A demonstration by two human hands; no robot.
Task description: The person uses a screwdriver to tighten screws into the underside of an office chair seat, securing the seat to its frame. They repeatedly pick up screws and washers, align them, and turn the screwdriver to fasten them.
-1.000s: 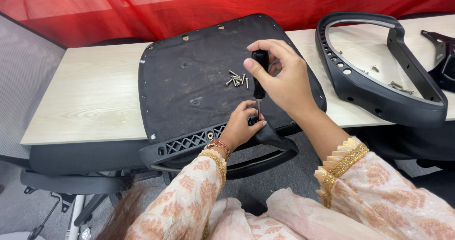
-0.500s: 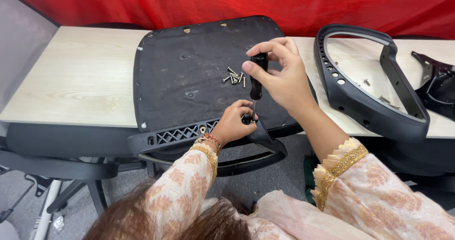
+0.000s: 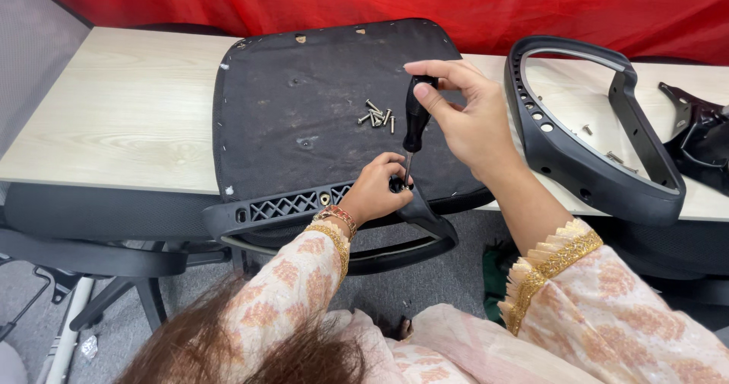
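Observation:
A black chair seat (image 3: pixel 304 118) lies upside down on a light wooden table (image 3: pixel 114 118). A black plastic armrest bracket (image 3: pixel 304 206) runs along its near edge. My right hand (image 3: pixel 463 122) grips the black handle of a screwdriver (image 3: pixel 415 114), held upright with its tip down at the bracket. My left hand (image 3: pixel 376 194) pinches around the screwdriver's tip on the bracket. Several loose silver screws (image 3: pixel 377 116) lie on the seat just left of the screwdriver handle.
A black curved chair frame part (image 3: pixel 600 171) lies on the table at the right, with small screws inside its loop. Another black part (image 3: pixel 699 133) sits at the far right edge. A red cloth (image 3: pixel 456 4) hangs behind. An office chair (image 3: pixel 91 255) stands below left.
The view has shifted so the seat sits more centrally. Both hands stay on the screwdriver and bracket, with my right hand's fingers turned slightly on the handle.

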